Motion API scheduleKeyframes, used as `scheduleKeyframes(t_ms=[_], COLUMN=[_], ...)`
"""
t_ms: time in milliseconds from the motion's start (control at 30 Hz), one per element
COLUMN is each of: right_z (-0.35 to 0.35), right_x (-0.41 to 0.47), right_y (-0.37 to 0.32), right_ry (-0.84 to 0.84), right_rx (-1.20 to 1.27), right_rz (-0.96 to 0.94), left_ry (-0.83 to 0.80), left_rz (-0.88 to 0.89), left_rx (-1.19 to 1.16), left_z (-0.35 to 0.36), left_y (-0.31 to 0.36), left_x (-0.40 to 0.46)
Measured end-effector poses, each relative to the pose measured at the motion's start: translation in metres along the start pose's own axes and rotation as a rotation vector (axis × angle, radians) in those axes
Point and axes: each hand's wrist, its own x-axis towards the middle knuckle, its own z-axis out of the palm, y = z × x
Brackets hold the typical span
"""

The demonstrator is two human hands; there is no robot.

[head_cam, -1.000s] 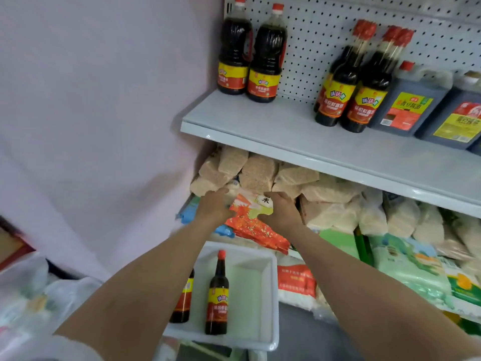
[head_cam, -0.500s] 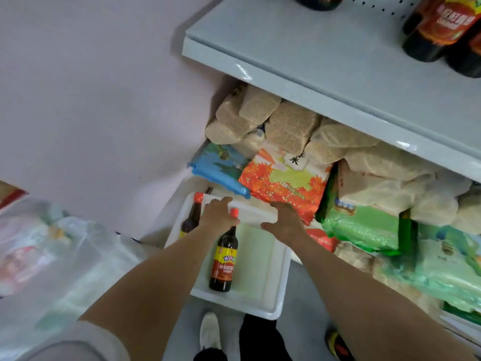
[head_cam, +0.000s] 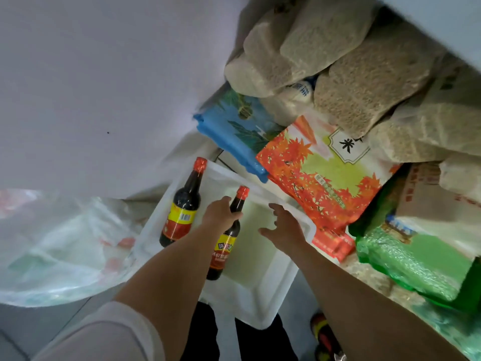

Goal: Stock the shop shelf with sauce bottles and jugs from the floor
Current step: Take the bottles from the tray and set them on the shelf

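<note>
**Sauce bottles in white tray**

Landmark: white tray on the floor.
- Sauce bottle: inside the tray, upright, red cap uppermost; left hand curled round its neck.
- Second bottle: at the tray's left wall, cap up.
- Right hand: above the tray's interior, fingers spread, holding nothing.

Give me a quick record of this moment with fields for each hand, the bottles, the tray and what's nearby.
left hand: grips neck of the dark red-capped sauce bottle
right hand: open, above the tray, holds nothing
second dark sauce bottle: stands in tray, left side, untouched
white foam tray: on the floor, holds both bottles
nearby: orange maple-leaf rice bag, blue bag, green bag
</note>
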Motion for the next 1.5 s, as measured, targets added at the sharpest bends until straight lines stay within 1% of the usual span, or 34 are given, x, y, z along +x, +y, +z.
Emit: scheduleKeyframes(t_ms=[100, 267, 367, 467, 600, 700, 833, 900, 967, 1000, 1033, 1067, 1100, 1133, 1167, 1233, 1333, 1500], right_z=[0.012, 0.028, 0.030, 0.031, 0.035, 0.041, 0.045, 0.039, 0.024, 0.016, 0.008, 0.001, -0.005, -0.010, -0.015, -0.020, -0.038, -0.105], right_x=[0.010, 0.010, 0.002, -0.014, -0.045, -0.076, -0.126, -0.149, -0.170, -0.179, -0.187, -0.191, -0.196, -0.196, -0.192, -0.183, -0.200, -0.244], right_y=[0.008, 0.026, 0.030, 0.028, 0.012, -0.008, -0.032, -0.044, -0.062, -0.069, -0.076, -0.080, -0.086, -0.092, -0.100, -0.113, -0.126, -0.149], right_ry=[-0.038, -0.081, -0.085, -0.069, -0.021, 0.027, 0.072, 0.072, 0.098, 0.126, 0.160, 0.204, 0.238, 0.256, 0.262, 0.245, 0.206, 0.294], right_rx=[-0.012, -0.027, 0.032, 0.078, 0.107, 0.144, 0.219, 0.304, 0.343, 0.309, 0.224, 0.070, -0.081, -0.156, -0.155, 0.012, 0.334, 0.488], right_rz=[0.002, 0.035, 0.059, 0.079, 0.097, 0.085, 0.040, 0.027, -0.062, -0.129, -0.196, -0.238, -0.242, -0.227, -0.226, -0.298, -0.435, -0.563], left_ry=[-0.026, -0.085, -0.091, -0.064, 0.026, 0.040, 0.070, 0.085, 0.122, 0.153, 0.184, 0.216, 0.240, 0.269, 0.301, 0.341, 0.324, 0.335], left_rz=[-0.056, -0.151, -0.112, -0.027, 0.089, 0.176, 0.348, 0.456, 0.569, 0.635, 0.695, 0.751, 0.790, 0.820, 0.829, 0.851, 0.865, 0.930], left_rx=[-0.107, -0.218, -0.180, -0.145, -0.244, -0.266, -0.192, -0.142, -0.104, -0.079, -0.059, -0.058, -0.081, -0.118, -0.148, -0.154, -0.179, -0.190], left_z=[0.019, 0.037, 0.032, 0.020, 0.003, -0.015, -0.054, -0.081, -0.109, -0.124, -0.138, -0.151, -0.163, -0.174, -0.187, -0.205, -0.217, -0.230], left_y=[-0.006, -0.007, -0.009, -0.013, -0.023, -0.025, -0.003, 0.017, 0.041, 0.054, 0.069, 0.082, 0.092, 0.101, 0.111, 0.120, 0.123, 0.137], left_x=[0.020, 0.037, 0.035, 0.017, -0.021, -0.055, -0.116, -0.152, -0.188, -0.205, -0.223, -0.241, -0.259, -0.273, -0.284, -0.295, -0.306, -0.338])
